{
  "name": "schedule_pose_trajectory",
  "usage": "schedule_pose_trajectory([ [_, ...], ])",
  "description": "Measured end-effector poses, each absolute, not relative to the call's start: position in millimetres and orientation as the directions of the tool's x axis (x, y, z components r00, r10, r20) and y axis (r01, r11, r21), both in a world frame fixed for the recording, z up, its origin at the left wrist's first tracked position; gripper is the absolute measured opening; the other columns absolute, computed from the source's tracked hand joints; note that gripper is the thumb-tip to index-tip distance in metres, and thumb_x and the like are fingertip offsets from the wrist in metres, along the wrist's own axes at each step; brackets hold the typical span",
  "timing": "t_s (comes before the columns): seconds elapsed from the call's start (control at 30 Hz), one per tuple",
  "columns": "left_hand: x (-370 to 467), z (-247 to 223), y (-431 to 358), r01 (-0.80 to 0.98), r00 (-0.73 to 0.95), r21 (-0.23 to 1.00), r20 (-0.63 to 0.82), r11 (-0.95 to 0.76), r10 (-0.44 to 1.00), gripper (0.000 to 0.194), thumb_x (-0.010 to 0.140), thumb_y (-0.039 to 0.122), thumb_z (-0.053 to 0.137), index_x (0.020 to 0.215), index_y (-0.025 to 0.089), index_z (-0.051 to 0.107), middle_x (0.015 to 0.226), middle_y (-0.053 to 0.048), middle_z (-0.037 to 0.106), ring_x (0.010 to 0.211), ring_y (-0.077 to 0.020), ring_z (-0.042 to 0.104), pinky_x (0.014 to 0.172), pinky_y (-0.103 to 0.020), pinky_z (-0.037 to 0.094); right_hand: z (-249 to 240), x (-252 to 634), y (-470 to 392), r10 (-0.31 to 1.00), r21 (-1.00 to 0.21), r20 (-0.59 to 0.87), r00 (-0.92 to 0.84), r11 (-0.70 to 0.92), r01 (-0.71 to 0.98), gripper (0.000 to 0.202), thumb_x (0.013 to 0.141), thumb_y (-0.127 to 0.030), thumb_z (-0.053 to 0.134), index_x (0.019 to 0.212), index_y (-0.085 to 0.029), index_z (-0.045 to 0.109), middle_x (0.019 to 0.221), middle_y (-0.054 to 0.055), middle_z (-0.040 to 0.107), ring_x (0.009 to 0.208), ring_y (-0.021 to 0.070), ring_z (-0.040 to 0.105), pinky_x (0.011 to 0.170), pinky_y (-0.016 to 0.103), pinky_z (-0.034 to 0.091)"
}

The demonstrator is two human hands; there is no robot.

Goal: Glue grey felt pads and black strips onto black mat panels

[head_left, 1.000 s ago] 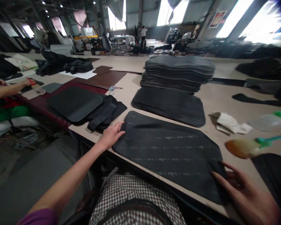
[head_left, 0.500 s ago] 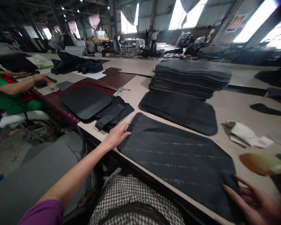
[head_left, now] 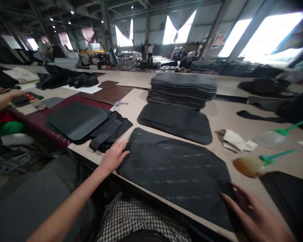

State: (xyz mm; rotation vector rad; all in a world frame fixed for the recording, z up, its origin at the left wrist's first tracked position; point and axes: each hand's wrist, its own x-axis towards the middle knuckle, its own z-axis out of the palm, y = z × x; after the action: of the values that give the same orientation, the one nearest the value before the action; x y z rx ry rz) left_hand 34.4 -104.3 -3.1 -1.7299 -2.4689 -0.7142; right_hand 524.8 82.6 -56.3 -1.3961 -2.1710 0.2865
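Observation:
A large black sheet panel (head_left: 176, 171) with rows of pale printed lettering lies along the table's near edge. My left hand (head_left: 115, 156) rests at its left edge, fingers stretched and thumb apart. At the panel's right end, my right hand (head_left: 255, 208) has its thumb on top and its fingers at the edge, closed around that border; some fingertips are hidden. Just beyond the panel lies a low pile of black rounded pieces (head_left: 175, 122). A taller stack of similar dark pieces (head_left: 183, 89) rises behind it.
Left are black strips (head_left: 109, 129), a rounded black panel (head_left: 77, 119) and scissors (head_left: 120, 104). A co-worker's arm (head_left: 2, 99) reaches in. Right are a white cloth (head_left: 236, 139), an amber-filled bottle (head_left: 249, 166), a clear bottle (head_left: 270, 138) and another black panel (head_left: 290, 195).
My view has turned right, so things appear further left and both green-nozzled bottles now show. My hands keep their places at the panel's two ends.

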Motion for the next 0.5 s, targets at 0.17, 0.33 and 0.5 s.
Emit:
schedule_pose_trajectory([
  [0.17,29.0,-13.7,-103.7,0.956,-0.281,0.191,0.403,0.221,0.871,0.043,0.099,0.033,0.052,0.141,0.026,0.048,0.131,-0.01,0.058,0.12,-0.0253,0.058,0.099,-0.04,0.053,-38.0,509.5,74.9,0.728,-0.23,0.491,-0.479,0.638,0.735,0.057,0.091,-0.063,0.048,0.128,-0.023,0.062,0.13,0.019,0.06,0.11,0.0393,0.064,0.097,0.058,0.052],
  [0.33,42.4,-1.8,-89.3,0.981,-0.189,0.123,0.431,0.149,0.882,0.049,0.102,0.035,0.046,0.149,0.025,0.042,0.145,-0.013,0.054,0.131,-0.0287,0.052,0.109,-0.048,0.046,-39.3,503.4,71.8,0.618,-0.201,0.488,-0.617,0.767,0.609,0.032,0.099,-0.028,0.044,0.122,-0.028,0.066,0.121,0.01,0.07,0.107,0.0281,0.068,0.09,0.046,0.059],
  [0.5,76.1,12.1,-60.1,0.977,0.193,0.045,0.236,-0.209,0.953,0.062,0.102,0.05,0.042,0.159,0.03,0.026,0.163,-0.006,0.038,0.148,-0.0229,0.038,0.119,-0.043,0.034,-27.7,497.8,65.7,0.637,-0.224,0.414,-0.65,0.763,0.606,0.035,0.099,-0.014,0.039,0.119,-0.025,0.066,0.121,0.009,0.071,0.107,0.0241,0.068,0.089,0.042,0.061],
])
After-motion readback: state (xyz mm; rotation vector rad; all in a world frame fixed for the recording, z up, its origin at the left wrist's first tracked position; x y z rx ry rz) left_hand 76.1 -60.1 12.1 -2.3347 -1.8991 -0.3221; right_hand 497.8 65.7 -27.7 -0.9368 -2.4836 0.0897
